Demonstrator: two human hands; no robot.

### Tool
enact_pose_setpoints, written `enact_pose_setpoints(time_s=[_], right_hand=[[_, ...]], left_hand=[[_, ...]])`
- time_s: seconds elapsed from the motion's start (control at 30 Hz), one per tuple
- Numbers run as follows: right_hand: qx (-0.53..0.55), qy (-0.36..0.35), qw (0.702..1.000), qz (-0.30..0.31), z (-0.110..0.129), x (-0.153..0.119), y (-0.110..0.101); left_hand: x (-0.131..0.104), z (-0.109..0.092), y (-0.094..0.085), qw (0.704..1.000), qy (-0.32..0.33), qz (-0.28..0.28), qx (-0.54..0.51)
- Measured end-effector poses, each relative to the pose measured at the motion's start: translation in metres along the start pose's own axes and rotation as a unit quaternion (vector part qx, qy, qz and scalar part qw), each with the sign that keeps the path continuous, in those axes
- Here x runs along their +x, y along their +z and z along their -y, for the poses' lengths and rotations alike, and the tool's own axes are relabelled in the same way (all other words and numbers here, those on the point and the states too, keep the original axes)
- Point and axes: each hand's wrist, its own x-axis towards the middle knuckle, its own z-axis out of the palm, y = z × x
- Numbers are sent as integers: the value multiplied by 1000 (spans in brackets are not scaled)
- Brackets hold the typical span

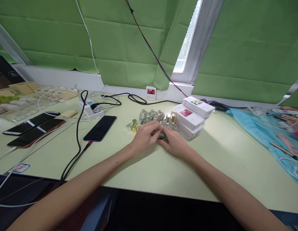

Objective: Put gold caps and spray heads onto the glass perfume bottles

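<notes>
1. the forearms come nearest, slanting inward from both lower corners over the pale table.
2. white boxes are stacked beyond the right hand — the nearer hand to them.
3. clear bottles stand bunched just past both hands.
4. the right hand is curled round a glass bottle; the left hand has its fingers drawn together at it — whether they pinch it, i cannot tell.
5. that glass bottle lies between the hands, to the left hand's right; its long axis is too hidden to tell.
6. loose caps sit just beyond the left hand, leftward.
</notes>
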Motion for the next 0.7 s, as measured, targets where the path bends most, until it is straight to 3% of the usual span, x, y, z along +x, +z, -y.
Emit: enact_pose_setpoints(time_s=[0.17,0.53,0.7], right_hand=[[-12,7,1000,6,1,0,-1],[-6,2,1000,2,0,-1,-1],[-4,-4,1000,2,-1,-1,0]], left_hand=[[3,-2,-1,999,-41,-12,-31],[0,0,0,1000,9,3,9],[0,-1,0,1000,-3,2,3]])
